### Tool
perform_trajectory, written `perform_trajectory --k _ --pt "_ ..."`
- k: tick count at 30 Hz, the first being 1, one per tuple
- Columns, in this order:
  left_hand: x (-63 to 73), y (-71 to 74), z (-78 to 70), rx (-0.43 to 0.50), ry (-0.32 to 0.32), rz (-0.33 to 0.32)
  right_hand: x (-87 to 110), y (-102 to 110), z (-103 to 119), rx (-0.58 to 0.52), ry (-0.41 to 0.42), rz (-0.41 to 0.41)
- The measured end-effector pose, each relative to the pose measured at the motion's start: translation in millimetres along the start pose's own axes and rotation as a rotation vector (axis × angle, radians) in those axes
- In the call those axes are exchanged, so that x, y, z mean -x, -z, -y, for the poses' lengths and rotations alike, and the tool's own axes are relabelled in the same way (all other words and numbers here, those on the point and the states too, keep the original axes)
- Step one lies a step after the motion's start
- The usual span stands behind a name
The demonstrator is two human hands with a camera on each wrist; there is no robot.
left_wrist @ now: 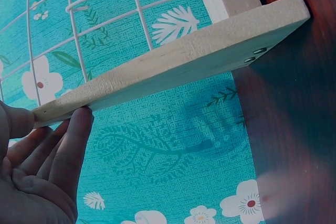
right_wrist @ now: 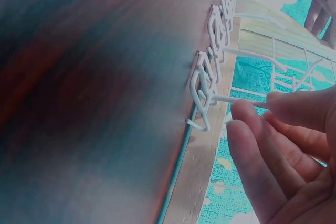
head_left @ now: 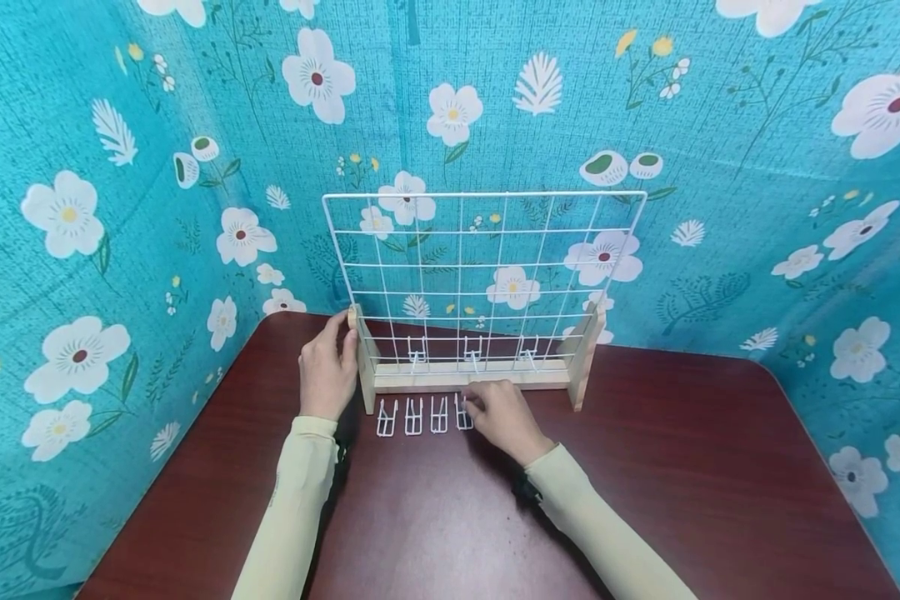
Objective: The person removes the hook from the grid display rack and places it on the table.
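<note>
The grid (head_left: 460, 265) is held upright between a left post (head_left: 363, 354) and a right post (head_left: 587, 358), which are joined by a wooden bar (head_left: 420, 382) along its foot; 3 hung hooks (head_left: 472, 354) are borne on its lower wires, 1 left of its middle, 1 near the middle and 1 to the right. In front of the grid, 4 loose hooks (head_left: 438, 415) are set out in a row on the table (head_left: 720, 467), spread from its left end toward its middle; their prongs are pointed up from the table.

At the grid's lower left, the upper end of the left post is gripped by the left hand (head_left: 328, 371), with thumb and fingers closed on opposite sides; in front of the grid's middle, a prong of the rightmost loose hook is pinched between thumb and forefinger by the right hand (head_left: 508, 417), its other fingers being loosely bent; whether that hook is lifted cannot be told.

On the outer face of the left post, low down, 2 screws (left_wrist: 260, 51) are seen; behind the grid and to both sides, a blue flowered cloth (head_left: 720, 275) is hung; both arms, in front of the grid, are covered by pale sleeves (head_left: 285, 508).
</note>
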State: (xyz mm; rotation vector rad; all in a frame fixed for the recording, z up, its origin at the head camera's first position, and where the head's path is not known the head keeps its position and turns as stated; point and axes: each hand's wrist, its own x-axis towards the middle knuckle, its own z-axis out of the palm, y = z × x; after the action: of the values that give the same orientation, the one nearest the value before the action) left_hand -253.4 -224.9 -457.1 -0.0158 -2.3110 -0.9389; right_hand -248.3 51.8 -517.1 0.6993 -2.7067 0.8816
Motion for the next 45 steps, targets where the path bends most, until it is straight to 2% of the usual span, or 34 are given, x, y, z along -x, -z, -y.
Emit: perform_trajectory --k 20,29,45 --pt "0.8 0.7 -1.0 -0.003 -0.010 -0.005 -1.5 5.1 -3.5 0.020 0.020 -0.038" --pt "0.9 0.8 -0.7 -0.004 -0.002 0.000 -0.7 14.9 -5.3 0.040 0.051 -0.080" --pt "1.5 -0.3 -1.1 -0.006 -0.013 -0.012 0.9 30.8 -5.3 0.043 0.050 -0.120"
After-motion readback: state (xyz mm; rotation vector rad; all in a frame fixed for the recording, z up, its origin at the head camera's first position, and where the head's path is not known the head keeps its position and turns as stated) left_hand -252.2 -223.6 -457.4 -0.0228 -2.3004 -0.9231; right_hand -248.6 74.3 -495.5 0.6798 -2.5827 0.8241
